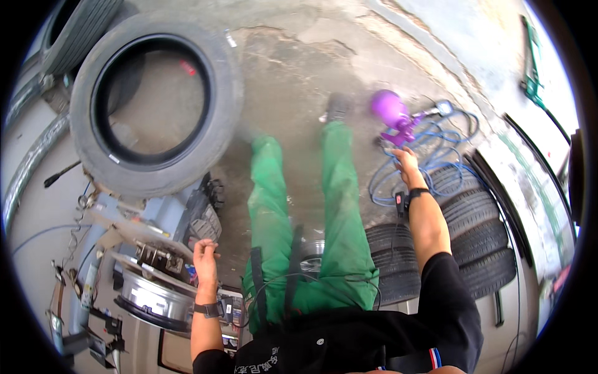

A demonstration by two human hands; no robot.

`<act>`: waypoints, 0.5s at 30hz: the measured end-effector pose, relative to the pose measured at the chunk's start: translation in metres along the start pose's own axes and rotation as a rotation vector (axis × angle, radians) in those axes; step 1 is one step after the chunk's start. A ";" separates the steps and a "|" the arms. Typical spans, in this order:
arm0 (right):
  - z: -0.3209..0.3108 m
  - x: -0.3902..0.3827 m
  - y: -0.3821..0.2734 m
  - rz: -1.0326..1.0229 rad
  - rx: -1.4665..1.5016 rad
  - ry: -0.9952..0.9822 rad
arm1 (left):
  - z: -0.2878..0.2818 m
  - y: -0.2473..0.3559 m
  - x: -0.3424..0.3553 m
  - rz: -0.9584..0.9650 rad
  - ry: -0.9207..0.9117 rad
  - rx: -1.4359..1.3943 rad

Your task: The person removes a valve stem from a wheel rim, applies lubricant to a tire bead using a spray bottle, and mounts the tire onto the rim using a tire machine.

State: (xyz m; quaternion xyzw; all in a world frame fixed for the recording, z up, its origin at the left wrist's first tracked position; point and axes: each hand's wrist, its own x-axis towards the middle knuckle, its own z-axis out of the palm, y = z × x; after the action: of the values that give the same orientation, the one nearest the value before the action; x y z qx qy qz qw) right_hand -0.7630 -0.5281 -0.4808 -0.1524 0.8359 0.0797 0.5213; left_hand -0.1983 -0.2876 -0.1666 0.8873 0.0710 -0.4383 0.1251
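Observation:
My right hand [408,161] reaches forward with fingers apart, just below a purple object [387,106] with a rounded body and angular lower parts, beside coiled blue hose [436,140]; whether a fingertip touches them I cannot tell. My left hand [205,255] hangs with loosely bent, parted fingers beside a tyre machine [187,218], near a silver wheel rim [149,293]. A large tyre [218,100] lies at the upper left, over part of the machine. My green-trousered legs [339,199] stand between.
Stacked tyres [473,230] and more tyres [392,262] sit at the right, beside long black strips [501,206]. A green metal tool [531,81] is at the upper right. Another tyre [81,34] and a foil-covered tube [28,162] line the left edge. The concrete floor [293,50] has cracks.

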 end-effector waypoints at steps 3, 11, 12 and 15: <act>0.027 0.006 -0.001 0.044 0.288 -0.056 | -0.015 0.008 0.013 -0.018 0.046 0.001; 0.057 0.014 -0.066 -0.144 0.588 -0.227 | -0.147 0.004 0.130 0.061 0.358 0.062; 0.059 0.001 -0.075 -0.224 0.530 -0.225 | -0.156 0.018 0.148 0.105 0.363 0.077; 0.064 -0.077 -0.107 -0.582 0.316 -0.231 | -0.180 0.049 0.189 0.150 0.390 0.017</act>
State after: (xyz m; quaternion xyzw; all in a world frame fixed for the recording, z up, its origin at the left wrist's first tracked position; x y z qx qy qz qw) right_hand -0.6411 -0.5971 -0.4373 -0.2916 0.6951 -0.1857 0.6303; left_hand 0.0646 -0.2798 -0.2039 0.9592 0.0240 -0.2480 0.1338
